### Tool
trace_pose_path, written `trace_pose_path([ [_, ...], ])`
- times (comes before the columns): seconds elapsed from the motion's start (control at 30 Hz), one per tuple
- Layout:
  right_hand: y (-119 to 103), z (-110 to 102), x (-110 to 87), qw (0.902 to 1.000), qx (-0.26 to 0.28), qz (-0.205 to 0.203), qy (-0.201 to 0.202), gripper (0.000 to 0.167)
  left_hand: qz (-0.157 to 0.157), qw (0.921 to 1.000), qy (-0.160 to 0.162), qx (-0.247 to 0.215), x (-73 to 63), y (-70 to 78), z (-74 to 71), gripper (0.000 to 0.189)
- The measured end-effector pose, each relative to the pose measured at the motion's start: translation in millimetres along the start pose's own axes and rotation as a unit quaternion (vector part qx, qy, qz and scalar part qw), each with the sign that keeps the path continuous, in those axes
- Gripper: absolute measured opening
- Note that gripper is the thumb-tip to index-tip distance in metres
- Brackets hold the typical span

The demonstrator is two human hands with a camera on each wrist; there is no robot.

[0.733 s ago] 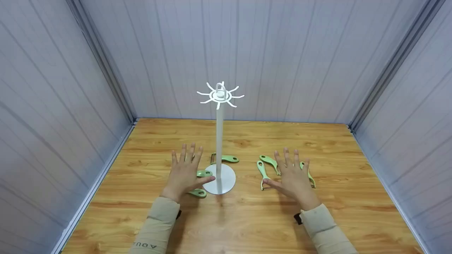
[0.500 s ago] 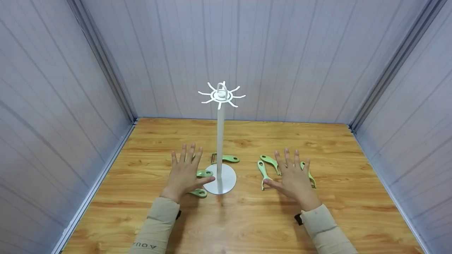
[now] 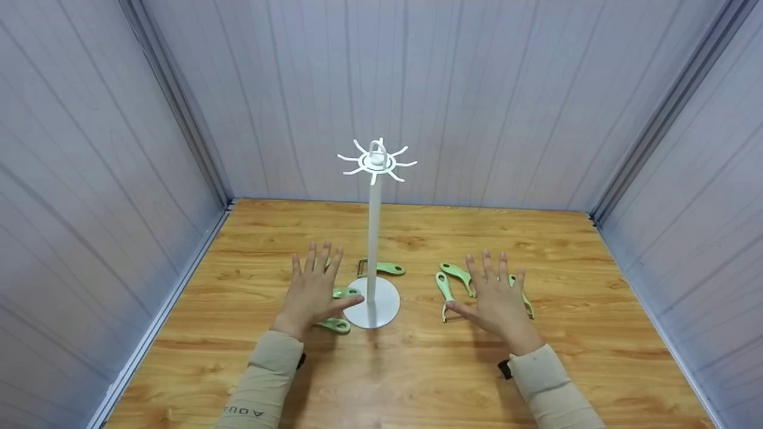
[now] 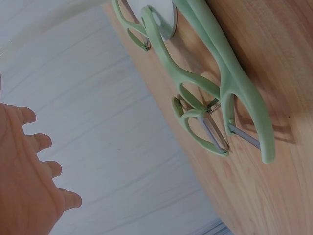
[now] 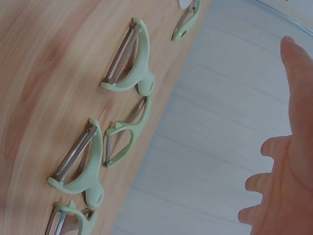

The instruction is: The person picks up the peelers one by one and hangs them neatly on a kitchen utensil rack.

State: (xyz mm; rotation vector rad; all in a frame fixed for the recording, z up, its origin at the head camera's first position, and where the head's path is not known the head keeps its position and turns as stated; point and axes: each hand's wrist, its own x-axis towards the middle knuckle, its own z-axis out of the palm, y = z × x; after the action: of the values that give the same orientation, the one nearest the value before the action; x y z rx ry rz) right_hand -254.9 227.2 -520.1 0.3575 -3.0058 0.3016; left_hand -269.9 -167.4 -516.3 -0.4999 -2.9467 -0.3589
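My left hand (image 3: 310,295) hovers palm down with fingers spread, left of a white stand (image 3: 374,238) topped by a ring of curved hooks. Green peelers lie partly hidden beneath it; one handle (image 3: 337,325) pokes out near the stand's round base (image 3: 387,307). In the left wrist view, a peeler (image 4: 249,98) and its neighbours rest on the table, apart from the fingers. My right hand (image 3: 495,301), also spread and holding nothing, hangs over another group, including a peeler (image 3: 443,287) by the thumb. The right wrist view shows several peelers (image 5: 142,63) with metal blades.
Behind the stand lies one more peeler (image 3: 390,269). The wood-grain table (image 3: 417,381) is bounded by pale panel walls (image 3: 477,107) at the back and both sides, with metal strips (image 3: 179,107) along the corners.
The stand and table things shift very slightly to the right in the head view. Both hands keep the same spread pose, and no peeler has been picked up.
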Motion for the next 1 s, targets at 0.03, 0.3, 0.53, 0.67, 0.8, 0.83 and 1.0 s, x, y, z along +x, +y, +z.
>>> trace_pose_path([
  [0.03,0,-1,0.8,1.0,-0.001,0.001,0.0,0.111,0.002,1.0,-0.002,0.0,1.1,0.1,-0.5,0.117],
  [0.3,2,-6,6.4,0.9998,-0.011,-0.004,0.013,0.112,0.015,0.9997,-0.001,-0.02,8.4,4.1,-7.5,0.116],
  [0.53,4,-9,6.9,0.9999,-0.012,0.0,0.011,0.112,0.018,0.9995,-0.013,-0.022,12.6,8.2,-9.7,0.117],
  [0.67,8,-9,6.9,0.9998,-0.01,0.003,0.014,0.112,0.016,0.9994,-0.021,-0.02,16.8,10.5,-10.8,0.118],
  [0.8,10,-10,7.3,0.9996,-0.017,0.001,0.024,0.112,0.024,0.9991,-0.018,-0.031,21.3,13.0,-12.9,0.117],
  [0.83,11,-10,7.6,0.9995,-0.018,0.0,0.028,0.112,0.025,0.999,-0.018,-0.033,22.4,13.6,-13.4,0.117],
  [1.0,16,-12,9.0,0.9989,-0.026,-0.003,0.039,0.112,0.027,0.9978,-0.018,-0.057,27.7,16.5,-13.2,0.114],
])
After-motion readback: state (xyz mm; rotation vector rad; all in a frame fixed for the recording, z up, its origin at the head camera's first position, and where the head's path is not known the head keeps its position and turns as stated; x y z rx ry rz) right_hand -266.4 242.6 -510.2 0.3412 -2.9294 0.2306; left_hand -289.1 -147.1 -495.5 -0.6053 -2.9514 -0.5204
